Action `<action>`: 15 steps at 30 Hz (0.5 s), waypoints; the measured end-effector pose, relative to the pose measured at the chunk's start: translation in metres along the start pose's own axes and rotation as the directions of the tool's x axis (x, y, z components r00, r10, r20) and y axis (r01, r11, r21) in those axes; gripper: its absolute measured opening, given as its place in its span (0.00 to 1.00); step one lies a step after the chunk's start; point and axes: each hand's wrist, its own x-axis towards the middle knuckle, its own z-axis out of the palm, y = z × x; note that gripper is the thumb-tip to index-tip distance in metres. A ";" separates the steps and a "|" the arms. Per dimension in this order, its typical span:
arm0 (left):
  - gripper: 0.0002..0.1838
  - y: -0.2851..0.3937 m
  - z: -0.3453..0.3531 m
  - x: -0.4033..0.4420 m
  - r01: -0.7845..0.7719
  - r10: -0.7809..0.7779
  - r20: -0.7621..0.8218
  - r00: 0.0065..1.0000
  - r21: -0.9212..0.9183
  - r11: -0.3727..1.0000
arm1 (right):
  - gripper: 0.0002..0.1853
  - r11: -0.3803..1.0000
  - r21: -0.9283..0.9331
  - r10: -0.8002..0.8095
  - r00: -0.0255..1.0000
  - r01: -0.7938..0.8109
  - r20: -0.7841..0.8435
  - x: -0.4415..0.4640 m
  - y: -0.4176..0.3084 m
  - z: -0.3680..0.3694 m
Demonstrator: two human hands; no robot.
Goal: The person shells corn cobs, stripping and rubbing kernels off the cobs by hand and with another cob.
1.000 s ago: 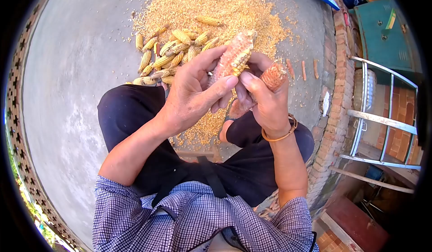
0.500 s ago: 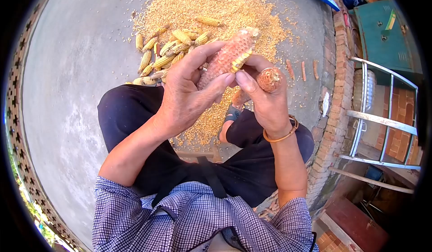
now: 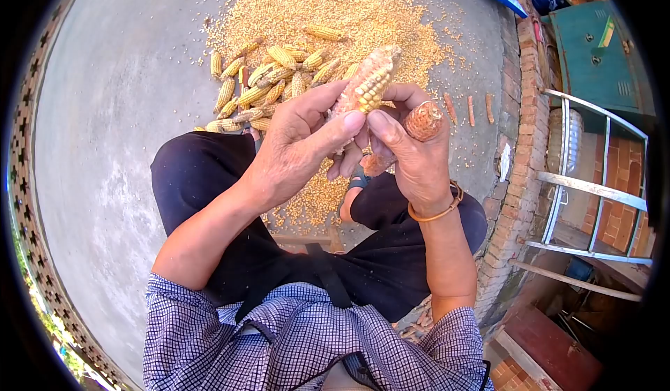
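Observation:
My left hand (image 3: 296, 139) is closed around a partly shelled corn cob (image 3: 373, 80), which is held up at a slant. Rows of yellow kernels remain on its right side, while the rest is bare and pinkish. My right hand (image 3: 419, 153) grips a bare reddish corn cob (image 3: 423, 121) across its palm, and its thumb presses at the lower kernels of the other cob, close to my left thumb. Beyond the hands lies a pile of unshelled corn ears (image 3: 262, 87) on the floor, beside a wide spread of loose kernels (image 3: 335, 7).
Three thin red cob pieces (image 3: 471, 110) lie on the concrete floor (image 3: 112, 139) to the right. A low brick edge (image 3: 523, 146) runs along that side, with a metal frame (image 3: 593, 181) and a green cabinet (image 3: 597, 52) past it. My bent knees flank the work.
The cob in my left hand has turned, so more of its yellow kernel rows face me. Both hands stay in nearly the same place.

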 end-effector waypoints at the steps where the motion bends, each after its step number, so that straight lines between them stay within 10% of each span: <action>1: 0.24 0.000 -0.001 0.000 0.019 -0.019 0.015 1.000 -0.007 1.000 | 0.16 1.000 -0.001 0.008 1.000 -0.008 -0.003 0.000 0.000 0.000; 15: 0.31 0.002 -0.004 0.003 0.158 -0.163 0.009 0.987 0.207 0.966 | 0.22 0.994 0.096 0.058 0.998 -0.058 -0.001 -0.001 -0.004 0.006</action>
